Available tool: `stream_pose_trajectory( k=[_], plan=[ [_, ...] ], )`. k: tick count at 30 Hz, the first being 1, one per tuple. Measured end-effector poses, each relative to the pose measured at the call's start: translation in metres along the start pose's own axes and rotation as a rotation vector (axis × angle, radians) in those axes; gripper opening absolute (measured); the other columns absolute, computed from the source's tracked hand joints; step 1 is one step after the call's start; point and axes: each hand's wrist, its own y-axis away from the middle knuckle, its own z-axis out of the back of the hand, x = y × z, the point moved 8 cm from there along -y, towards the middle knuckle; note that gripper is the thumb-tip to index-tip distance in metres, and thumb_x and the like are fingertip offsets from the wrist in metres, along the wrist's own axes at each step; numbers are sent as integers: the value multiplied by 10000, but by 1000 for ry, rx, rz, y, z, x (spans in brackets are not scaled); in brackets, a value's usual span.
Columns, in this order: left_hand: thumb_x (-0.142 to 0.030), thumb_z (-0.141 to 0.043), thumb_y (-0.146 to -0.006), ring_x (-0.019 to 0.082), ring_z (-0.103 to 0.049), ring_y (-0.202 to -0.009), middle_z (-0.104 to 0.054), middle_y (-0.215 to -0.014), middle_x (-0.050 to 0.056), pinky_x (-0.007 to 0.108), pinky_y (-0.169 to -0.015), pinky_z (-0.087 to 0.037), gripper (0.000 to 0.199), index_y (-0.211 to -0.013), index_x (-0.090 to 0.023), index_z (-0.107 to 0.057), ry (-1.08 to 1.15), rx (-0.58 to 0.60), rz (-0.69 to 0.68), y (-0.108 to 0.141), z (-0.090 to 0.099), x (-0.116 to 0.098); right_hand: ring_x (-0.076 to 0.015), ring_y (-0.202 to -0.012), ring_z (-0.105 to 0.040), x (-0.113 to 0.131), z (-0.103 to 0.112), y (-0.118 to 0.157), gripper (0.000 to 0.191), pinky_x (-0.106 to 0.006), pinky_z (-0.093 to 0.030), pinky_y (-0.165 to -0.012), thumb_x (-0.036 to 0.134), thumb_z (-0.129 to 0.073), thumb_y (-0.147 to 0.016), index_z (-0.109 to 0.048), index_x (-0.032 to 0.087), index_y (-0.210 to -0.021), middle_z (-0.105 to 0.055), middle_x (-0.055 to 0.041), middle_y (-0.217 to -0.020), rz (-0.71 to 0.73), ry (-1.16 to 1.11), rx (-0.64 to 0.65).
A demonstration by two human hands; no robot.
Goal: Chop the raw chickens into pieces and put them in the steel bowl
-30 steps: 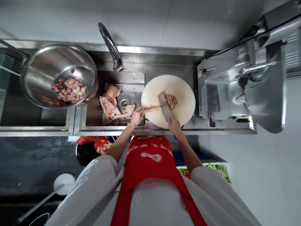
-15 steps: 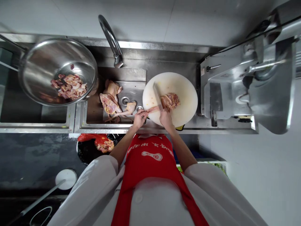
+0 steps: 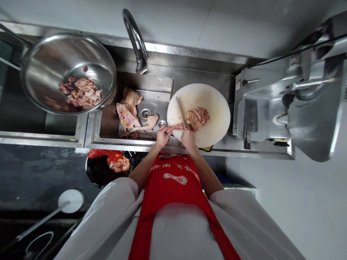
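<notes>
Compared with a second ago, the cleaver has turned from broadside to edge-on, across the meat strip; slicing appears under way. The left hand pinches the strip's end; the right hand is closed on the cleaver. The strip, between both hands at the board edge, looks pink and narrow. Cut pieces lie beyond the right hand.
</notes>
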Motion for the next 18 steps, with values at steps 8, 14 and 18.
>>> stream_pose_trajectory(
  k=[8, 14, 18],
  plan=[
    [-298, -637, -887, 165, -612, -829, -648, -904, 59, 295, -773, -500, 145, -891, -180, -720, 90, -63, -169, 0, -6, -6, -307, -1248, -560, -36, 24, -23, 550, -415, -448, -1030, 265, -424, -942, -446, 48, -1446, -615, -222, -1313, 127, -239, -150],
    [-315, -662, -878, 152, -602, -804, -633, -887, 41, 263, -726, -498, 161, -964, -184, -698, 93, -101, -132, 3, -5, -6, -313, -1005, -676, -24, 69, 9, 524, -440, -516, -883, 465, -329, -1010, -541, 110, -1332, -706, -189, -1057, 76, -350, -503],
    [-297, -627, -903, 148, -596, -782, -636, -860, 38, 254, -699, -485, 133, -905, -177, -686, 85, -69, -162, 6, -1, -4, -304, -965, -681, -15, 6, -3, 373, -391, -512, -858, 363, -430, -972, -670, 107, -1101, -716, -195, -936, 9, -299, -243]
  ],
)
